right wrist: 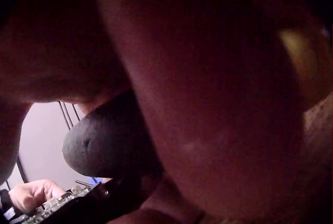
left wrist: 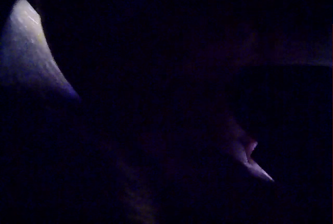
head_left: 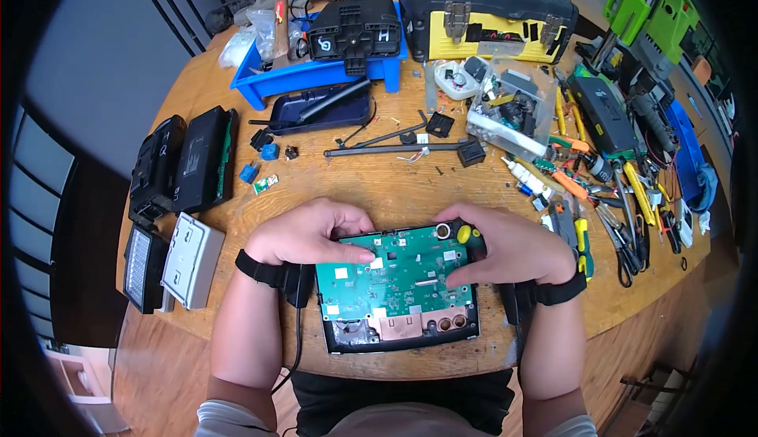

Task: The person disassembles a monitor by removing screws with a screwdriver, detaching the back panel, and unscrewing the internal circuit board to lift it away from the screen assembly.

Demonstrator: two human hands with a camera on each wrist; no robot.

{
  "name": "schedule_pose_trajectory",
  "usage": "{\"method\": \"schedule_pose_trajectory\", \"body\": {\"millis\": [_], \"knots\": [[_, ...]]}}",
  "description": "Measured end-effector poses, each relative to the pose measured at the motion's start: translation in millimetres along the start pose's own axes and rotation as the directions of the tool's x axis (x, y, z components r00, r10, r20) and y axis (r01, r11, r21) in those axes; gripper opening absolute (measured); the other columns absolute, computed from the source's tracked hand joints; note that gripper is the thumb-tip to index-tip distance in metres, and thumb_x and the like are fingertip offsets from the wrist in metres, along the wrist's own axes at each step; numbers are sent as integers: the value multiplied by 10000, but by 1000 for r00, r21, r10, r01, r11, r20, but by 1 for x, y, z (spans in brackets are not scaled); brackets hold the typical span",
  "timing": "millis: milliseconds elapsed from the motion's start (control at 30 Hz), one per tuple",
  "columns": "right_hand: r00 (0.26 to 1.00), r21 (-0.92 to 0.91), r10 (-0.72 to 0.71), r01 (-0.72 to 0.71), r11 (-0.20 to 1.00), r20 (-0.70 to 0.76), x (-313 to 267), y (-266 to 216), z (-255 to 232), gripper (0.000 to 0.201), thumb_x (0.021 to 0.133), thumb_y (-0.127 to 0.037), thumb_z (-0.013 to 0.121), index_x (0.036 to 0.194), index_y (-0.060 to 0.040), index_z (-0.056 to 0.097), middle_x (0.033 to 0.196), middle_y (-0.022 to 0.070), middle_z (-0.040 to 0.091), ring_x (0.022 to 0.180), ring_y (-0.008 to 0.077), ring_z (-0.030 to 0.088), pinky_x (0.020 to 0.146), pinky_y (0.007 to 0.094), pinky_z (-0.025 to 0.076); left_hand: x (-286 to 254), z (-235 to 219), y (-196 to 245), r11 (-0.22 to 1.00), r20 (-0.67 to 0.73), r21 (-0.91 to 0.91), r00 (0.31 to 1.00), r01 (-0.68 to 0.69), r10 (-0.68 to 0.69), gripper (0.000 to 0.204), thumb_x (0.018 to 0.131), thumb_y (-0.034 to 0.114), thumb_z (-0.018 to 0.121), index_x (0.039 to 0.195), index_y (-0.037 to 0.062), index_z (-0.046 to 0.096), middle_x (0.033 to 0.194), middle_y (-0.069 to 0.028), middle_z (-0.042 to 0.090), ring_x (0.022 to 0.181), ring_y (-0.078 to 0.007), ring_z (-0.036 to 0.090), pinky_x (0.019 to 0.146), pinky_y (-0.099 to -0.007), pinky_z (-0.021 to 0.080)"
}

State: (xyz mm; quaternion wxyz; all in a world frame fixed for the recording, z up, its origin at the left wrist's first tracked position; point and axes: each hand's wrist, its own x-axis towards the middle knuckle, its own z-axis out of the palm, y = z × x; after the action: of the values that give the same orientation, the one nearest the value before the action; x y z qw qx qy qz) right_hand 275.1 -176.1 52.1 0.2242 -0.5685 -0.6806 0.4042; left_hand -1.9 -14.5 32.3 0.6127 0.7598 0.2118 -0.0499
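Observation:
A green circuit board [head_left: 395, 279] lies in a black housing [head_left: 403, 345] at the table's front edge, with copper-coloured plates along its near side. My left hand [head_left: 316, 232] holds the far left edge, its thumb on the board's face. At the far right corner my right hand [head_left: 513, 247] grips a screwdriver [head_left: 464, 233] with a yellow and black handle, its thumb over the board. In the right wrist view the dark rounded handle [right wrist: 99, 143] pokes out beside the fingers, above the board's edge. The left wrist view is almost black.
Black battery-like cases [head_left: 197, 161] and a grey-white box [head_left: 192, 259] stand at left. Behind are a blue bin [head_left: 316, 74], a yellow-black toolbox [head_left: 489, 22] and a clear parts box [head_left: 513, 105]. Pliers, screwdrivers and other tools [head_left: 624, 200] crowd the right side.

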Motion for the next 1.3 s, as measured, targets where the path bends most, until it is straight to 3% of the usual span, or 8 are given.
{"method": "schedule_pose_trajectory", "body": {"millis": [33, 233, 400, 500, 800, 867, 1200, 1300], "knots": [[997, 26, 60, -61, 998, 48, -2, -7, -4, 776, 719, -338, 899, 1339, -43, 539, 1213, 198, 660, 1153, 360, 629, 967, 398, 492, 0, 0, 3, 1000, 0, -3, 1000, 10, -10, 330, 881, 195, 819, 1093, -19, 686, 928, -26, 712, 848, -83, 641, 751, -259, 517], [998, -29, 62, -62, 998, -8, -2, -6, 2, 735, 679, -292, 902, 1285, -60, 556, 1171, 205, 664, 1119, 393, 626, 914, 438, 502, 1, 4, 18, 961, -24, 277, 1000, 15, -9, 333, 848, 259, 842, 1030, 15, 709, 817, -28, 692, 752, -83, 608, 668, -275, 483], [998, -67, 19, -22, 997, -54, -3, 0, 5, 723, 673, -284, 903, 1269, -59, 559, 1121, 205, 674, 1080, 399, 641, 897, 445, 504, -3, 8, 25, 922, -48, 386, 998, 47, -31, 406, 826, 301, 859, 1061, 18, 687, 826, -40, 682, 761, -104, 611, 676, -290, 487], [975, -48, -187, 183, 982, -123, -1, 11, 9, 721, 669, -272, 903, 1261, -48, 558, 1135, 210, 676, 1082, 387, 648, 893, 438, 509, -10, 10, 27, 921, -34, 389, 999, -19, 35, 511, 803, 315, 879, 1146, 12, 652, 890, -48, 686, 814, -111, 620, 721, -291, 506], [966, -21, -215, 214, 977, -146, -5, 4, 2, 783, 701, -272, 917, 1333, -57, 508, 1234, 182, 643, 1176, 327, 621, 972, 397, 491, -10, 18, 49, 924, -83, 379, 997, 37, -6, 557, 777, 294, 900, 1170, 3, 633, 933, -55, 686, 856, -121, 626, 754, -295, 512], [962, -28, -186, 184, 983, -198, -8, -3, 0, 790, 682, -244, 927, 1330, -62, 513, 1228, 172, 646, 1169, 319, 623, 966, 394, 491, -18, 23, 72, 854, -156, 508, 987, 116, -42, 550, 769, 315, 904, 1134, 4, 635, 895, -63, 685, 833, -128, 632, 737, -295, 510], [914, 62, -265, 297, 953, -307, -13, -26, -1, 792, 644, -171, 926, 1325, -83, 531, 1151, 120, 681, 1060, 253, 654, 938, 358, 504, -71, 73, 116, 571, -424, 795, 862, 207, 278, 461, 720, 300, 881, 982, 15, 629, 809, -163, 671, 717, -319, 675, 646, -381, 534], [799, -37, -414, 444, 895, -435, -13, -29, 0, 614, 655, -174, 930, 1182, -59, 635, 1027, 102, 696, 976, 249, 672, 880, 355, 520, -85, 88, 116, 411, -433, 880, 759, 239, 485, 398, 730, 261, 867, 913, 27, 601, 764, -146, 639, 663, -339, 646, 596, -409, 518]]}}
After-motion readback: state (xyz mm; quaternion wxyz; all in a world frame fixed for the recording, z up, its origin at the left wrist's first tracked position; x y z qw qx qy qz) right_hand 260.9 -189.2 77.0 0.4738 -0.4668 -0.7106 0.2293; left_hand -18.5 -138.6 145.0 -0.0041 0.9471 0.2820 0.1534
